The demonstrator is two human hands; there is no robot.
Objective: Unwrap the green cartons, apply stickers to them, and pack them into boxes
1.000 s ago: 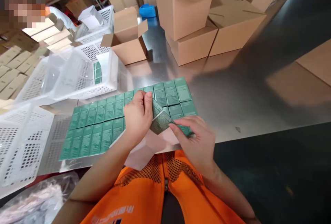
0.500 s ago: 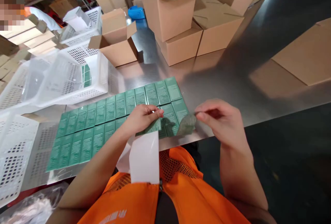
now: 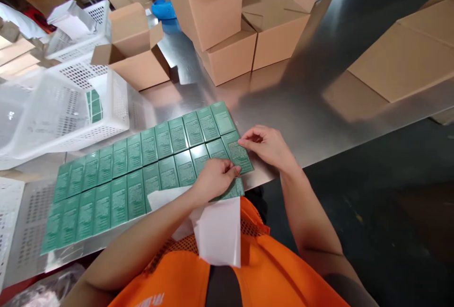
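Two rows of small green boxes (image 3: 135, 193) lie side by side on the metal table, printed faces up. My left hand (image 3: 216, 177) is closed on a white paper strip (image 3: 220, 231) with a green section (image 3: 234, 189) near the fingers; it hangs over the table edge against my orange vest. The thumb of that hand is by the near end of the last front-row box. My right hand (image 3: 264, 144) pinches at the upper right corner of this box, where a thin greenish label (image 3: 239, 151) lies against its face. The label's edge is partly hidden by the fingertips.
White perforated baskets (image 3: 71, 108) stand left, one holding green boxes. An open carton (image 3: 138, 61) is behind the rows, with stacked cartons (image 3: 230, 56) at the back and another carton (image 3: 407, 56) at right. A blue object (image 3: 163, 10) sits far back. The table's front edge is close.
My right hand has moved left and brought the thin label from the air beside the rows down onto the end box. My left hand has shifted right with the paper strip. The view has shifted.
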